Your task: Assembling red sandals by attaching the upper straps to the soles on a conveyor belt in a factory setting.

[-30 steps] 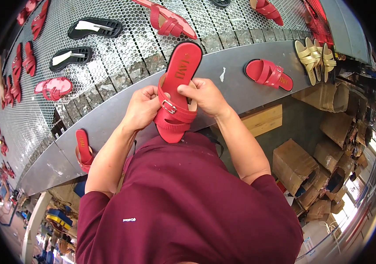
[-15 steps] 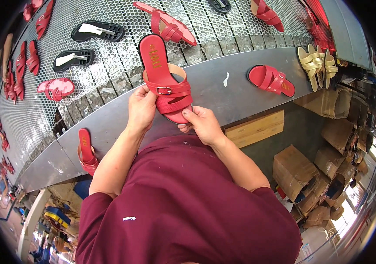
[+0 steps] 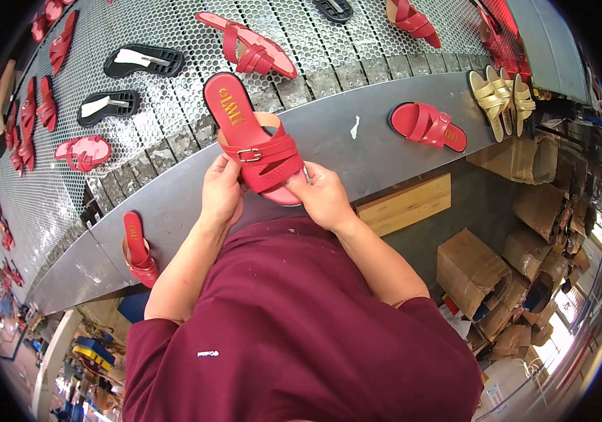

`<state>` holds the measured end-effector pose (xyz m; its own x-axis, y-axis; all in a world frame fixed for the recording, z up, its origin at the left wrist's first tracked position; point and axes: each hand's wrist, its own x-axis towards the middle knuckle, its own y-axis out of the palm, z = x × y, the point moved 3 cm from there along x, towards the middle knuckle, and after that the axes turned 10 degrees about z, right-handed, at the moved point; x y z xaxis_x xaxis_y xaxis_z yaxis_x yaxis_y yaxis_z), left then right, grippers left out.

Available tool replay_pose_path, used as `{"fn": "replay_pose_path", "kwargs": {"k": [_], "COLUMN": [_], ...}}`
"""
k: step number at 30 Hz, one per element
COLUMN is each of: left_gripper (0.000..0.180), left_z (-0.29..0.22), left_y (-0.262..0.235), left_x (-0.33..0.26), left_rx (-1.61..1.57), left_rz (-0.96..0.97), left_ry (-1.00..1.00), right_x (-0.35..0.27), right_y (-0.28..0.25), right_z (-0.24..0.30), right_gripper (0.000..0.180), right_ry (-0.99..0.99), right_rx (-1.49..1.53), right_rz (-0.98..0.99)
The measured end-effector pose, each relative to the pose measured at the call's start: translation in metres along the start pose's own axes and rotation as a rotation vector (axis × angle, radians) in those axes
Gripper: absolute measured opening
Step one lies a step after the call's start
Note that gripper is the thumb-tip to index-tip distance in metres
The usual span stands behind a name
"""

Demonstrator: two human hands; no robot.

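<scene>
A red slide sandal [image 3: 234, 116] with crossed straps, a small buckle and gold lettering on its insole is held over the metal ledge [image 3: 336, 151]. Its heel points away and to the left. My left hand [image 3: 222, 186] is closed on its left side by the straps. With the thumb on the toe end, my right hand [image 3: 320, 195] grips the front of the sole. Farther right on the ledge lies another finished red sandal [image 3: 427, 126]. A third red sandal [image 3: 135, 246] rests near my left forearm.
Beyond the ledge, a perforated metal conveyor [image 3: 195, 49] carries black soles [image 3: 107, 105] and red strapped uppers [image 3: 248, 46]. Gold sandals [image 3: 494, 102] sit at the ledge's right end. Cardboard boxes [image 3: 466, 264] stand below right, past a wooden board [image 3: 406, 204].
The held sandal has come slightly down and left, its heel tilting further left. My right thumb has slid farther over the toe end. The view has shifted slightly.
</scene>
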<state>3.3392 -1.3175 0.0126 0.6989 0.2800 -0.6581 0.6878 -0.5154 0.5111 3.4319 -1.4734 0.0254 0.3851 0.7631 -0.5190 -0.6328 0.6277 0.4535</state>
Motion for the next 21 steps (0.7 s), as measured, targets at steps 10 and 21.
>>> {"fn": "replay_pose_path", "kwargs": {"k": [10, 21], "left_gripper": [0.023, 0.015], "left_z": [0.006, 0.011], "left_y": [0.015, 0.029], "left_x": [-0.033, -0.027], "left_rx": [0.316, 0.275], "left_rz": [0.227, 0.150], "left_ry": [-0.258, -0.215], "right_x": [-0.002, 0.001], "right_y": [-0.006, -0.014], "right_z": [-0.005, 0.004], "right_gripper": [0.025, 0.027], "right_ry": [0.063, 0.023], "right_rx": [0.280, 0.041], "right_rz": [0.008, -0.013]}}
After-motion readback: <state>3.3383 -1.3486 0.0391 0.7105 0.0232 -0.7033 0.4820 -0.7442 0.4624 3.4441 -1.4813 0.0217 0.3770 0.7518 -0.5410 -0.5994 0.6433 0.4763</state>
